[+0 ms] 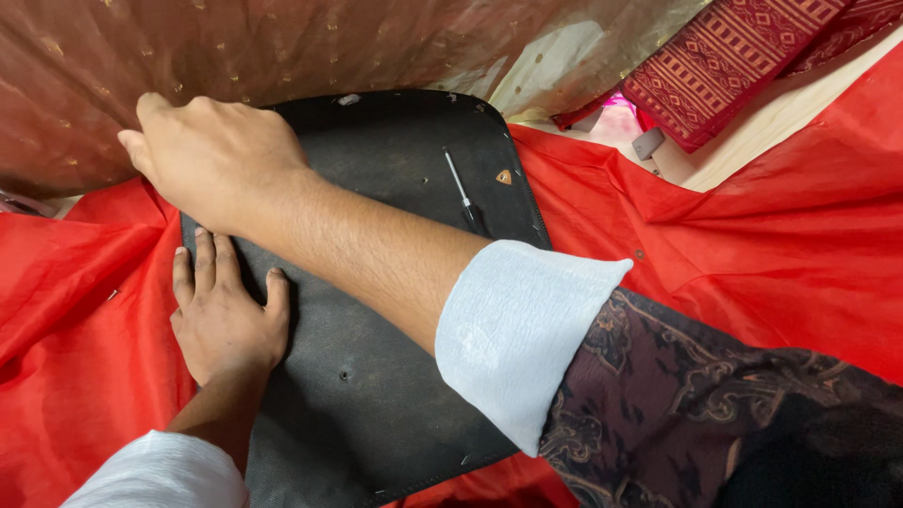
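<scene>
The right hand [214,155] reached across the body to the far left corner of the black mat [376,282], its fingers curled over the edge of the sheer brown gold-dotted fabric [235,47] that hung just beyond the mat. Whether those fingers pinched the cloth or only pressed on it could not be told, since the fingertips were hidden. The left hand [226,315] lay flat and open, palm down, on the mat's left edge, just below and partly under the right forearm, holding nothing. So the brown fabric lay ahead of both hands, its edge running left to right, and the right hand was the nearer of the 2. Red cloth [752,216] surrounded the mat; 1 small screwdriver [464,195] lay on the mat, well apart from both hands.
</scene>
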